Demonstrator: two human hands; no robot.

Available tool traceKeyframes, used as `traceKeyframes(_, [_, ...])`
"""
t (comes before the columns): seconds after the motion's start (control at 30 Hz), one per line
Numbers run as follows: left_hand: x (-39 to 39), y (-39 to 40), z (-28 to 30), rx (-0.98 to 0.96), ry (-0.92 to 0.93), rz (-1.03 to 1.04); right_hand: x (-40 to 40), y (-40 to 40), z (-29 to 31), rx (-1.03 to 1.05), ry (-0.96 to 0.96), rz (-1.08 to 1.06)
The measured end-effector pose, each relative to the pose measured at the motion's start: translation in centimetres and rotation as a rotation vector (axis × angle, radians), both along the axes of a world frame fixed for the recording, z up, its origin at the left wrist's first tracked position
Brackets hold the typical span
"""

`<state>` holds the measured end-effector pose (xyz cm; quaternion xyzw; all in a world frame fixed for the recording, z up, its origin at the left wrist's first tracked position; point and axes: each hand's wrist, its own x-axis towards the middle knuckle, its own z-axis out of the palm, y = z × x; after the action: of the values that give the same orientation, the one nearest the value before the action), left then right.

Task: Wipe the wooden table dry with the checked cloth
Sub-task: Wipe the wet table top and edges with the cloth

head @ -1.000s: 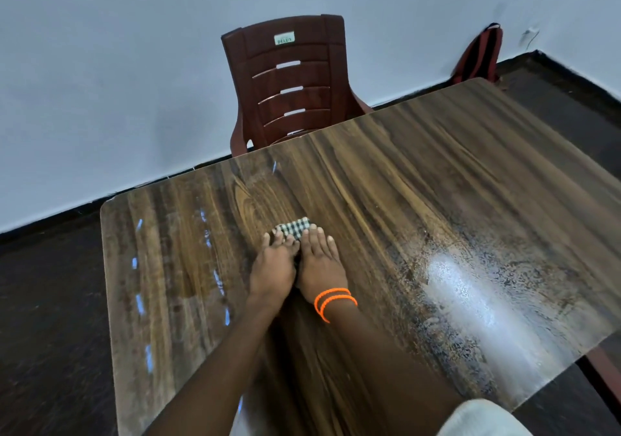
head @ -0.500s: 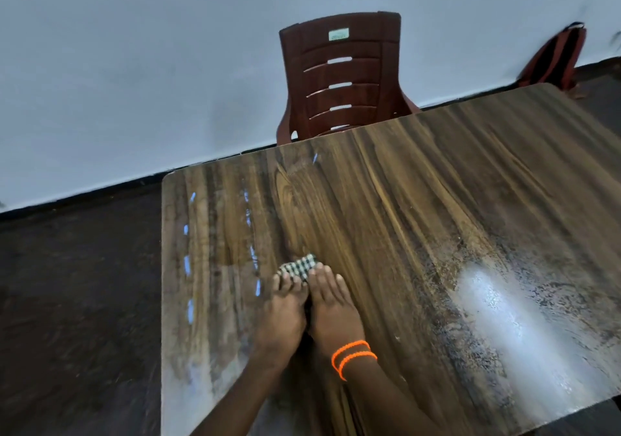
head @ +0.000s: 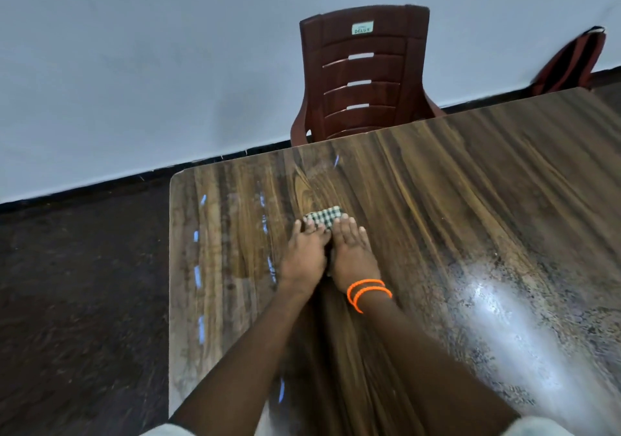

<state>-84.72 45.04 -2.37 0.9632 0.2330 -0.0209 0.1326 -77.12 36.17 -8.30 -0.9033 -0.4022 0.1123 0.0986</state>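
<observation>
A small folded checked cloth (head: 323, 215) lies on the wooden table (head: 470, 200), toward its left half. My left hand (head: 304, 254) and my right hand (head: 353, 254) lie side by side on it, palms down, fingers straight, pressing it onto the wood. Only the cloth's far edge shows past my fingertips. My right wrist wears two orange bands (head: 368, 292). The tabletop shines with a wet, mottled glare patch (head: 504, 328) at the right.
A dark red plastic chair (head: 364, 75) stands against the table's far edge, before a pale wall. A red bag (head: 571, 62) leans on the wall at the far right. Dark floor (head: 84, 301) lies left of the table's left edge.
My view has swung left, so the chair and table sit further right in frame. Both hands with the cloth under them have slid toward the table's left part and a little nearer to me.
</observation>
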Motion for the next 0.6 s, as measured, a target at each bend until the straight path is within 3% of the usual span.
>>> traceKeyframes(0.1, [-3.1, 2.9, -1.6, -0.024, 0.079, 0.114, -2.8, 2.8, 0.2, 0.03, -0.007, 0.057])
traceKeyframes(0.2, [-6.7, 3.1, -2.8, 0.029, 0.039, 0.144, -6.4, 2.8, 0.0, 0.068, 0.01, 0.098])
traceKeyframes(0.33, [-9.4, -0.4, -3.7, 0.059, 0.019, -0.022, -9.2, -1.5, 0.0, 0.081, 0.008, 0.107])
traceKeyframes(0.43, [-7.5, -2.5, -3.8, -0.007, 0.079, -0.097, -8.1, -5.0, -0.1, 0.048, -0.011, 0.049])
traceKeyframes(0.6, [0.3, -3.3, -1.9, 0.031, 0.002, -0.234, -1.4, -6.2, -0.8, 0.003, -0.057, -0.079])
